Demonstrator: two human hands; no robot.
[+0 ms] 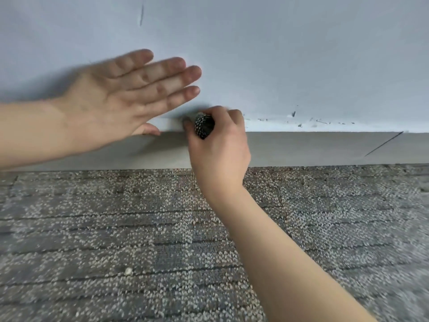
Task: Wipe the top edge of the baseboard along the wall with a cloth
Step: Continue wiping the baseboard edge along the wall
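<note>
Wall [278, 54] and grey carpet [116, 228] frame your job — the baseboard [313, 147] looks only partly wiped, with dark specks [299, 125] above its top edge to the right. Your left hand [111, 101] lies flat, fingers straight, against the wall; your right hand [220, 145] grips the bunched cloth [204, 125] on that edge.
</note>
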